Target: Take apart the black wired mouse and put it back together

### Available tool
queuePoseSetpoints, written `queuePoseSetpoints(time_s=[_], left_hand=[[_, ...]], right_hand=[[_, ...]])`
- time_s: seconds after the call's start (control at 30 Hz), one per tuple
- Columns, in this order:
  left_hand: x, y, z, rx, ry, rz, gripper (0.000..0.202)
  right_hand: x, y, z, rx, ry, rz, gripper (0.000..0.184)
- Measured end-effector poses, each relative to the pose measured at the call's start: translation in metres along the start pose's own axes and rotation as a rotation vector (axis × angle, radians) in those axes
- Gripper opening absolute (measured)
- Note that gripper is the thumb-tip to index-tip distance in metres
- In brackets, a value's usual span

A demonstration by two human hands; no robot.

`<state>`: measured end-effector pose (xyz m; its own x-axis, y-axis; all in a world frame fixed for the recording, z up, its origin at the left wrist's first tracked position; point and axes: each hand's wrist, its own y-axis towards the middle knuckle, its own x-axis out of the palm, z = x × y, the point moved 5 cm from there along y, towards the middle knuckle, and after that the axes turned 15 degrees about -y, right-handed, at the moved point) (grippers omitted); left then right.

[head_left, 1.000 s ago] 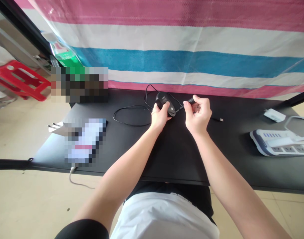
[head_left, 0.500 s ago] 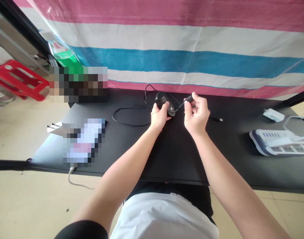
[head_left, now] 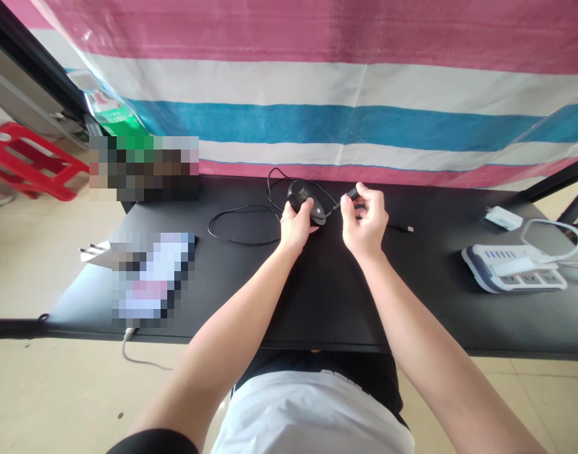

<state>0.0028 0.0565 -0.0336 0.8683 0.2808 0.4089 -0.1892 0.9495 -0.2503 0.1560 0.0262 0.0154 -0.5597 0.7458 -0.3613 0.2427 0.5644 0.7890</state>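
Note:
A black oval device (head_left: pixel 304 197) lies near the back of the black table (head_left: pixel 336 290), and my left hand (head_left: pixel 295 224) is closed around its near side. My right hand (head_left: pixel 363 221) pinches a small black plug (head_left: pixel 352 193) held level, its tip pointing left at the device's right end. A thin black cable (head_left: pixel 241 228) loops on the table to the left of the device. Another thin lead runs right from my right hand to a small connector (head_left: pixel 410 229) lying on the table.
A white power strip (head_left: pixel 513 275) with a white cord sits at the right, a small white adapter (head_left: pixel 503 218) behind it. A blurred-out flat object (head_left: pixel 149 277) lies at the left. A striped tarp (head_left: pixel 326 94) hangs behind; a red plastic stool (head_left: pixel 28 161) stands far left.
The plug in my right hand has drawn a little closer to the device's right end. The view has tilted slightly; my left hand keeps its hold.

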Motion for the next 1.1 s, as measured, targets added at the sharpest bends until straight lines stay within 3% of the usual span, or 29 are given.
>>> queuePoseSetpoints(time_s=[0.17,0.53,0.67,0.87,1.1], left_hand=[[-0.0005,0.0012,-0.0016,0.017,0.011,-0.005,0.031],[0.0000,0.0002,-0.0005,0.023,0.002,-0.013,0.031],[-0.0005,0.0006,-0.0009,0.022,0.004,-0.009,0.031],[-0.0001,-0.0006,0.0014,0.017,0.021,0.002,0.030],[0.0018,-0.0015,0.0013,0.007,0.014,0.000,0.027]], right_hand=[[0.0044,-0.0019,-0.0022,-0.005,0.093,-0.097,0.032],[-0.0031,0.0014,-0.0001,-0.011,-0.048,0.093,0.029],[-0.0005,-0.0008,0.0010,0.011,-0.016,0.067,0.028],[0.0063,-0.0034,0.0014,0.022,0.082,-0.073,0.033],[0.0031,0.0014,0.0009,0.007,0.024,-0.043,0.030]])
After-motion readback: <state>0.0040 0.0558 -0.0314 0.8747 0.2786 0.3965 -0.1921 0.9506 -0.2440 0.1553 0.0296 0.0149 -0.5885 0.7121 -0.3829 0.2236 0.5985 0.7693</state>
